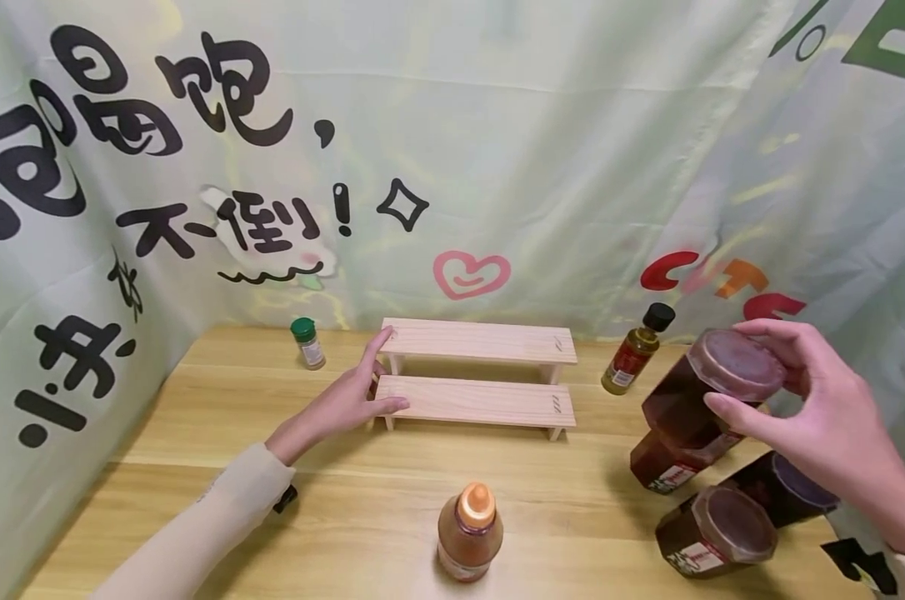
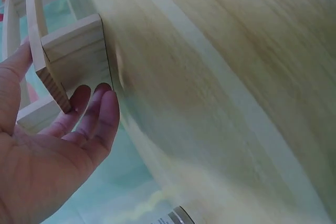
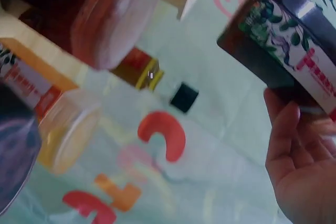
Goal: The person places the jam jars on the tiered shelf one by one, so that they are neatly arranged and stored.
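My left hand (image 1: pixel 351 392) grips the left end of a pale two-step wooden rack (image 1: pixel 475 400). In the left wrist view, its fingers (image 2: pixel 102 124) curl by the end of a plank. On the right, my right hand (image 1: pixel 820 400) holds a dark, many-sided jar (image 1: pixel 681 404) between thumb and fingers, raised above the other jars. That held jar (image 3: pixel 286 51) shows a printed label with green leaves and red writing in the right wrist view. Partly hidden beneath it stands a reddish jar (image 1: pixel 651 462). Two more dark jars, a nearer one (image 1: pixel 692 537) and a farther one (image 1: pixel 767 483), stand close by.
A squeeze bottle with an orange cap (image 1: pixel 470 537) stands at the front middle. A black-capped bottle (image 1: pixel 632 358) is right of the rack, a green-capped shaker (image 1: pixel 308 343) left of it. Behind hangs a printed cloth (image 1: pixel 557 167). A yellowish jar (image 3: pixel 68 124) shows in the right wrist view.
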{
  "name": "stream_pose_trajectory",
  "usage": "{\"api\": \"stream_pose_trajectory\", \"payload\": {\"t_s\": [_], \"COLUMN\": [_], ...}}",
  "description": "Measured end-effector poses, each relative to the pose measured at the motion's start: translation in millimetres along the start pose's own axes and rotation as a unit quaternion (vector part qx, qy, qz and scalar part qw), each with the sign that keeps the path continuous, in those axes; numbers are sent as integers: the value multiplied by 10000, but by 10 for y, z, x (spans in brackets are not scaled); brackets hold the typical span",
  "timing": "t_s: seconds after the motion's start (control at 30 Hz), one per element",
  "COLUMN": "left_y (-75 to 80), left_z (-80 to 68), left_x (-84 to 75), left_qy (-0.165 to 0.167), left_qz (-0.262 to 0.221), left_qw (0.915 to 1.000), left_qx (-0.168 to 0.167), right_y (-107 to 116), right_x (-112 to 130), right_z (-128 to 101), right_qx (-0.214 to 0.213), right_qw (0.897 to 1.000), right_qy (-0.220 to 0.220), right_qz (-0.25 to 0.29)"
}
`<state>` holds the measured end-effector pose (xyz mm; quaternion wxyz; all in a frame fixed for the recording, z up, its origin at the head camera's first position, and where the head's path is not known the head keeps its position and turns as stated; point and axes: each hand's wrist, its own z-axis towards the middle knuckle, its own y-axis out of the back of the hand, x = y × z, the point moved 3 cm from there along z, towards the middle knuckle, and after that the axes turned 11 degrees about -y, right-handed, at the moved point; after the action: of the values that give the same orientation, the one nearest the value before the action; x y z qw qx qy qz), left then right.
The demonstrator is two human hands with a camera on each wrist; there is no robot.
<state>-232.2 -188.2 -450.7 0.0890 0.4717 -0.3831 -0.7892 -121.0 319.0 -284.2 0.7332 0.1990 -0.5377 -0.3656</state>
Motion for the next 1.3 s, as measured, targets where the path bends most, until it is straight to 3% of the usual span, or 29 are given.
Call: {"api": "stream_pose_trajectory", "payload": {"t_s": [0.2, 0.8, 1.3], "left_y": [-2, -1, -5], "left_z": [12, -1, 4], "left_x": [-1, 2, 23], "left_qy": [36, -81, 1], "left_qz": [-90, -17, -45], "left_qw": [9999, 10000, 10000], "left_qx": [110, -33, 7], "right_y": [-211, -810, -1559], "right_x": [139, 775, 1096], "right_z": [115, 457, 675], "right_qx": [196, 718, 1236], "right_qw": [9992, 9944, 9867], "right_qy": [183, 482, 698], "right_qz": [301, 607, 793]}}
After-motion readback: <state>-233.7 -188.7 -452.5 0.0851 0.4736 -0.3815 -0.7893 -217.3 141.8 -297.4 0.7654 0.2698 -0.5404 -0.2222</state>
